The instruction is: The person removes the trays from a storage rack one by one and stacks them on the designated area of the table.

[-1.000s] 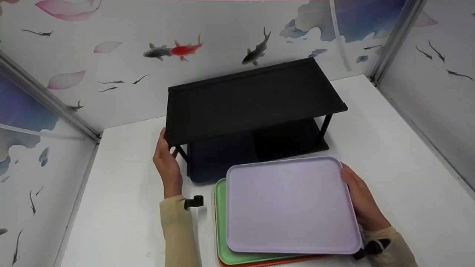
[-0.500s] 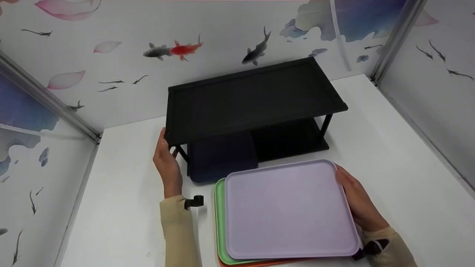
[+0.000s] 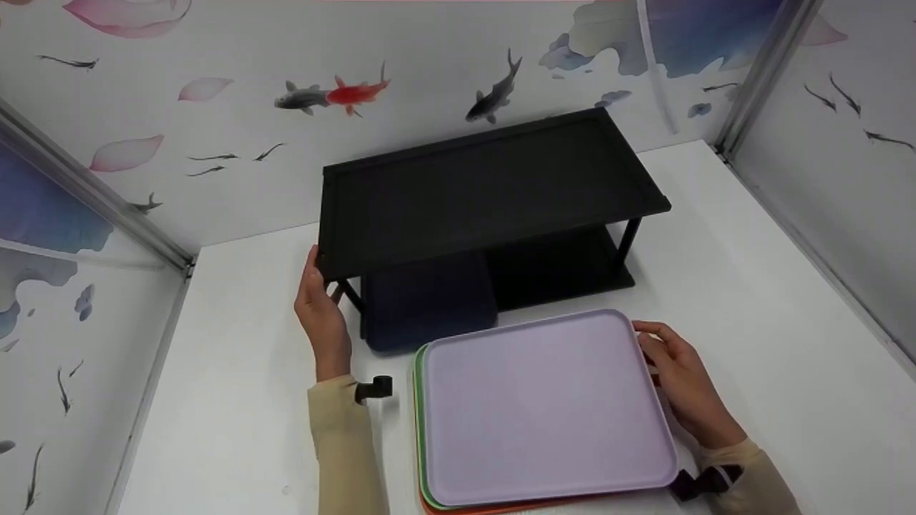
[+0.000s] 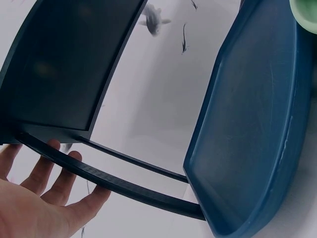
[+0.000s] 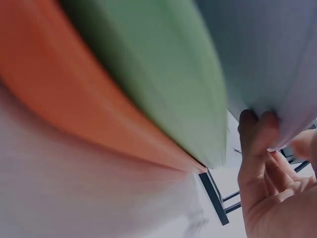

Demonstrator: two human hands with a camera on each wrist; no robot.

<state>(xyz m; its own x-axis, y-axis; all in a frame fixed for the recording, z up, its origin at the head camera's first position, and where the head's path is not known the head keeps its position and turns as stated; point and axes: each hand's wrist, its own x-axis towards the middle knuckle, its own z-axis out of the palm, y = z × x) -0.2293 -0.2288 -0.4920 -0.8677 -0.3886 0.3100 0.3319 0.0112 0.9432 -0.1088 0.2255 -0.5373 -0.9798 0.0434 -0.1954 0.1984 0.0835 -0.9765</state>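
My left hand (image 3: 323, 318) holds the left end of a black two-tier rack (image 3: 494, 193); in the left wrist view its fingers (image 4: 62, 186) lie against a side post. A navy blue tray (image 3: 429, 304) sits on the rack's lower tier, at the left, its front jutting out. My right hand (image 3: 683, 383) holds the right edge of a lilac tray (image 3: 547, 411), fingertips against its underside in the right wrist view. Beneath it lie a green tray (image 5: 173, 74) and, lowest, an orange tray (image 5: 64, 84). The lilac tray's right side stands a little off the green one.
All this stands on a white table (image 3: 236, 400). Behind rises a white wall (image 3: 236, 43) printed with fish and petals, with metal-framed panels at either side. The right half of the rack's lower tier (image 3: 558, 268) shows bare black surface.
The lilac tray has shifted left and turned slightly, covering more of the green tray. My right hand has moved left with it, its fingers looser at the edge. My left hand stays put.
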